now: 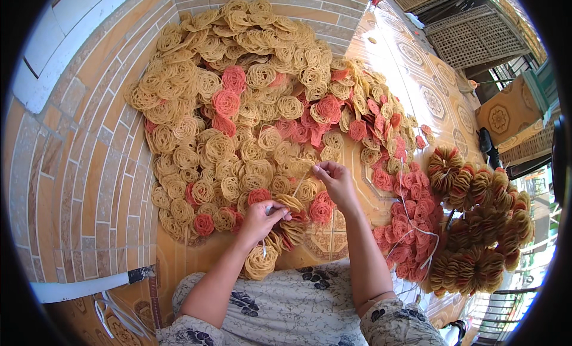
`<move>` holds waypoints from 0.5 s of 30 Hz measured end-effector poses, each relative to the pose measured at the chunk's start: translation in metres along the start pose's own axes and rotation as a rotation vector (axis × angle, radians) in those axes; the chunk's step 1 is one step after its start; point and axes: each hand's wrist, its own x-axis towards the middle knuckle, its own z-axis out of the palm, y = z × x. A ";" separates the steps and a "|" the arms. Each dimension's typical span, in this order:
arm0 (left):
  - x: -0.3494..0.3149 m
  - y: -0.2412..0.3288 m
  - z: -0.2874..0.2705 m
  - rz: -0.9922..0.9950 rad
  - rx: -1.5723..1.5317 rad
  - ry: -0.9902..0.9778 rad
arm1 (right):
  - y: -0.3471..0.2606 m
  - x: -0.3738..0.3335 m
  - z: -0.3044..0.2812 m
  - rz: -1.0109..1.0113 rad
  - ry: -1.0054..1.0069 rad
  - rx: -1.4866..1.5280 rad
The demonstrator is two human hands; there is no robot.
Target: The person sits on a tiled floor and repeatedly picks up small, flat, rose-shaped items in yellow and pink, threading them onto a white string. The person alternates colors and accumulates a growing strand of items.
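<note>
My left hand (266,221) is closed with its fingertips on a tan dried noodle disc (289,202), thin and lacy. Up and to the right, my right hand (336,182) pinches the edge of another tan noodle disc (301,166). A thin pale string (300,186) runs taut between the two hands. Below my left hand hangs a bunch of stacked discs (290,231), tan with some red, and a larger tan disc (260,263) faces up at its lower end. The string's path through the discs is hidden by my fingers.
A wide heap of tan and pink discs (205,146) spreads in front of me against the brick-patterned wall (98,146). Pink discs (411,212) lie to the right, with white string (422,231) across them. Strung bundles (476,227) stand farther right. White strips (122,316) lie lower left.
</note>
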 end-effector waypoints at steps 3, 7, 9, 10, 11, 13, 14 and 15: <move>0.000 -0.001 0.000 0.026 -0.058 0.021 | -0.008 -0.004 -0.002 -0.152 -0.190 -0.256; 0.001 -0.004 -0.001 0.066 -0.121 0.097 | -0.005 -0.009 -0.007 -0.104 -0.398 -0.379; 0.002 -0.004 -0.004 0.075 -0.094 0.066 | 0.004 -0.012 -0.005 -0.295 -0.164 -0.742; 0.003 -0.004 -0.005 0.074 -0.112 0.045 | 0.010 -0.012 -0.004 -0.427 -0.047 -0.915; 0.002 -0.004 -0.005 0.057 -0.061 0.026 | 0.016 -0.011 -0.004 -0.426 -0.052 -0.948; 0.001 -0.003 -0.004 -0.010 -0.016 -0.017 | 0.025 -0.006 -0.005 -0.375 -0.090 -1.049; 0.000 -0.003 -0.003 -0.007 0.009 -0.012 | 0.027 -0.002 -0.008 -0.277 -0.054 -0.851; 0.000 -0.002 -0.003 -0.007 0.015 -0.012 | 0.028 0.003 -0.012 -0.136 -0.049 -0.688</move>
